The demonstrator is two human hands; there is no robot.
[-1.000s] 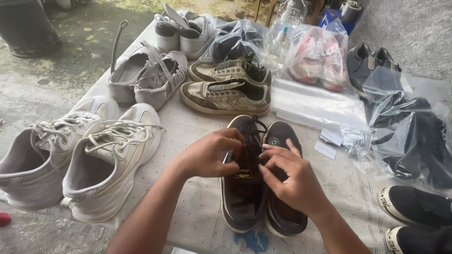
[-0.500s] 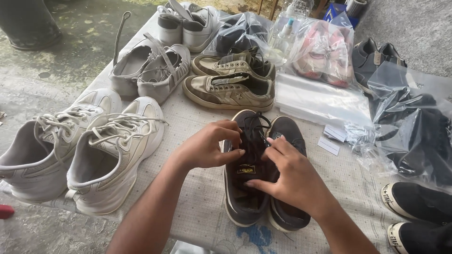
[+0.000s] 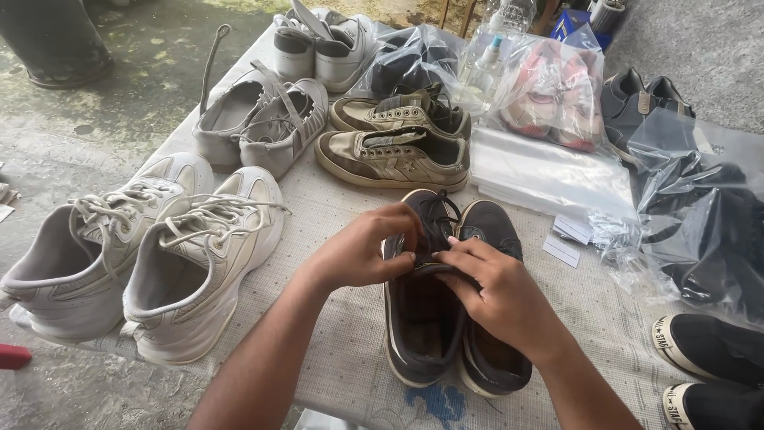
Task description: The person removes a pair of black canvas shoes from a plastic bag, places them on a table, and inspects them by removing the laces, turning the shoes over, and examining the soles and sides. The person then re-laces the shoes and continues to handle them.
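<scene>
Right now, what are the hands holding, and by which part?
Both the left hand and right hand pinch the dark sneaker at its tongue and laces; it rests on the table.

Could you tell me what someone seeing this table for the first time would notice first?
Most likely the two hands at the centre: the left hand and right hand meet over the laces of a pair of dark sneakers near the table's front edge. Next, the big white sneakers at the left, then the bagged shoes along the back and right.

Both forearms are seen bare to the frame edge; no sleeves are worn. Left hand and right hand are ungloved, unadorned.
</scene>
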